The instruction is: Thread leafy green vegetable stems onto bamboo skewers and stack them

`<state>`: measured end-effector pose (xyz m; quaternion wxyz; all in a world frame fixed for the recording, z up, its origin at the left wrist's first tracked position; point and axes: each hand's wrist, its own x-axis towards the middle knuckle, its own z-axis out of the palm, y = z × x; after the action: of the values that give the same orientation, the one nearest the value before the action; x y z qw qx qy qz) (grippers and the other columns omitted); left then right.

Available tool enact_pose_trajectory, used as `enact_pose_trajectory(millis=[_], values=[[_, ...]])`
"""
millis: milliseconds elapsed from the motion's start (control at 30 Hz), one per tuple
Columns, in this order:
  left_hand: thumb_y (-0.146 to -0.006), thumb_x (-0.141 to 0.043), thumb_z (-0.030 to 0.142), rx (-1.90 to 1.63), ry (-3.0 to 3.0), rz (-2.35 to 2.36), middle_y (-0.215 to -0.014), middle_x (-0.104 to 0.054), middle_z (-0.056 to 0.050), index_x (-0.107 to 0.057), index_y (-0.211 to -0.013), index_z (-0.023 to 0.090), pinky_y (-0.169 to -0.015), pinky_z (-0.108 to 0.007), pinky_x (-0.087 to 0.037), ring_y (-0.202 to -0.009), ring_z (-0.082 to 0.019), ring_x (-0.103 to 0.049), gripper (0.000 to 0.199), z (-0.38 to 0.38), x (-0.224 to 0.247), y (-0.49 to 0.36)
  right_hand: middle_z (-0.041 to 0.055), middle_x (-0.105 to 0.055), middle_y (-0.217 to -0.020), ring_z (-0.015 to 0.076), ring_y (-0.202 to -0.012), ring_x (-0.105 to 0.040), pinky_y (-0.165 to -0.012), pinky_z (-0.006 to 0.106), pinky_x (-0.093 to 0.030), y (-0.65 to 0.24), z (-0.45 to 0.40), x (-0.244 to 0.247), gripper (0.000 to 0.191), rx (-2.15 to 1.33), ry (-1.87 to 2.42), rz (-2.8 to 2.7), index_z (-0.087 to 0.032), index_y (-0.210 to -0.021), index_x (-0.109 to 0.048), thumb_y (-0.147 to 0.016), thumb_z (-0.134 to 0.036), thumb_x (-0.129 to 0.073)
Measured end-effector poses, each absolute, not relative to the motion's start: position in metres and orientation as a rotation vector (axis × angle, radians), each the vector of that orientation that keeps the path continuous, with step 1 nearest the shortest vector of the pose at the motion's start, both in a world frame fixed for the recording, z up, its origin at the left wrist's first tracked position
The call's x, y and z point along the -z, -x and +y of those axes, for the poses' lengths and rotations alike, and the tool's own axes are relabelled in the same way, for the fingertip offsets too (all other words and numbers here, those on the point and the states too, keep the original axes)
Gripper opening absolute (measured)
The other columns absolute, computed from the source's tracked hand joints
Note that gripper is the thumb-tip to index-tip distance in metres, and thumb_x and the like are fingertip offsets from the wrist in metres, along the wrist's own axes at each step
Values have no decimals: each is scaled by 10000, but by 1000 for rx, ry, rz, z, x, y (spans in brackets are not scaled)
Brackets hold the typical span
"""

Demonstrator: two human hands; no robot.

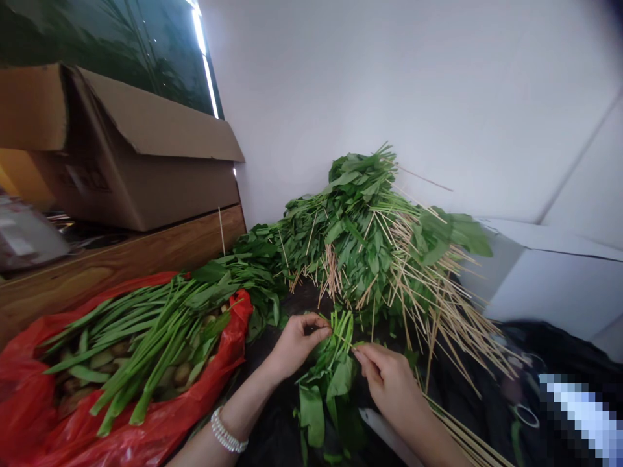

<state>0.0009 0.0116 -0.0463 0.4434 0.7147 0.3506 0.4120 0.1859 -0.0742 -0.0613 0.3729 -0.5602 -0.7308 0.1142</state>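
A small row of leafy green stalks (339, 373) is in front of me, cut stem ends up and leaves hanging down. A thin bamboo skewer (344, 341) runs across the stems. My left hand (299, 342), with a white beaded bracelet (226, 433) on its wrist, pinches at the skewer's left end with thumb and forefinger. On the other side, my right hand (387, 371) has its fingers closed round the right end, mostly hiding it. Partly under the right hand lies a pale, blade-like object (384, 434).
Behind is a tall heap of skewered greens (350, 220) with many skewers (438, 292) sticking out rightward. At left, a red plastic bag (195, 415) holds loose stalks (146, 350) and round, brownish things. A cardboard box (180, 181) is beyond it; a white box (555, 285) stands right.
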Motion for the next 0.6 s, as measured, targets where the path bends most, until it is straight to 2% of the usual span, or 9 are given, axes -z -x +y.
enact_pose_trajectory(millis=[400,600], values=[[-710,-722,390,-981,-1679,841,-671,-613,-11,-679,-679,132,-699,-245,-421,-669,-138,-522,263,11,49,-4,24,-638,-710,156,-627,-585,-616,252,-407,-185,-74,65,296,-282,1411,-1870,-203,-751,-605,-943,-208,-380],[-706,-716,480,-942,-1541,841,-733,-649,-26,-733,-782,133,-702,-238,-420,-700,-145,-531,356,6,50,-5,8,-616,-667,146,-587,-570,-573,241,-400,-186,-74,60,296,-272,1380,-1859,-210,-709,-588,-934,-208,-395]])
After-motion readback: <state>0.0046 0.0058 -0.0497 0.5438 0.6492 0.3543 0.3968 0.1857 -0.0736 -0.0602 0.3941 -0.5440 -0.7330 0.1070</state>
